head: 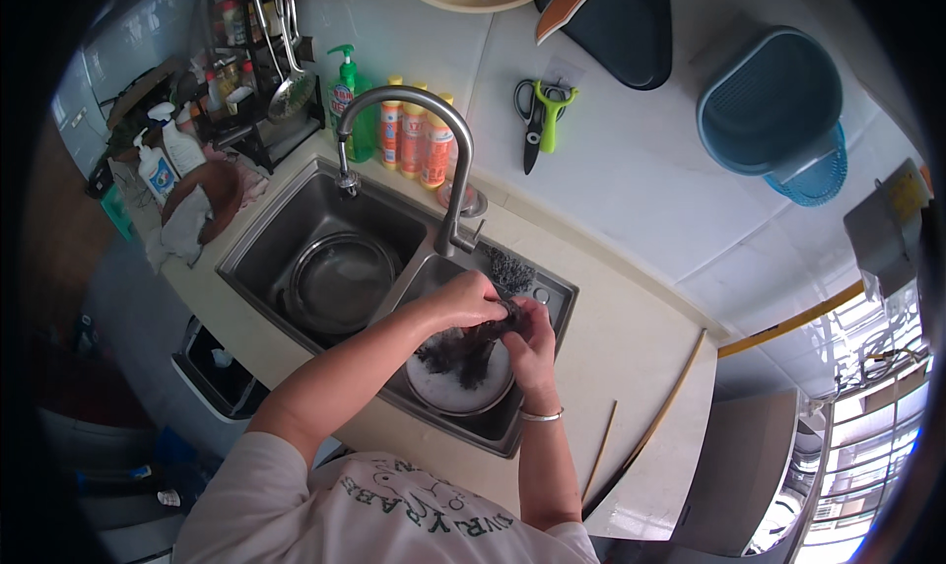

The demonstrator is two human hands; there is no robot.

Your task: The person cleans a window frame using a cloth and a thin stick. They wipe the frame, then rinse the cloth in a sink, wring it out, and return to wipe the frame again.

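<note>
Both hands grip a dark wet cloth-like item (477, 350) above the right sink bowl. My left hand (469, 300) pinches its upper end, and my right hand (533, 341) holds it from the other side with bent fingers. The lower part hangs down into a round basin (460, 410) of white suds (443, 390). What exactly the item is cannot be made out, as the fingers cover part of it. A steel-wool scrubber (510, 268) lies on the sink ledge just beyond my hands. My right wrist wears a bracelet (542, 415).
A gooseneck faucet (462, 150) arches over the left bowl, where a round metal pan (344, 283) sits. Three orange bottles (414, 139) and a green pump bottle (355, 113) stand behind. Two thin sticks (665, 409) rest on the right counter. A bin (214, 364) is at lower left.
</note>
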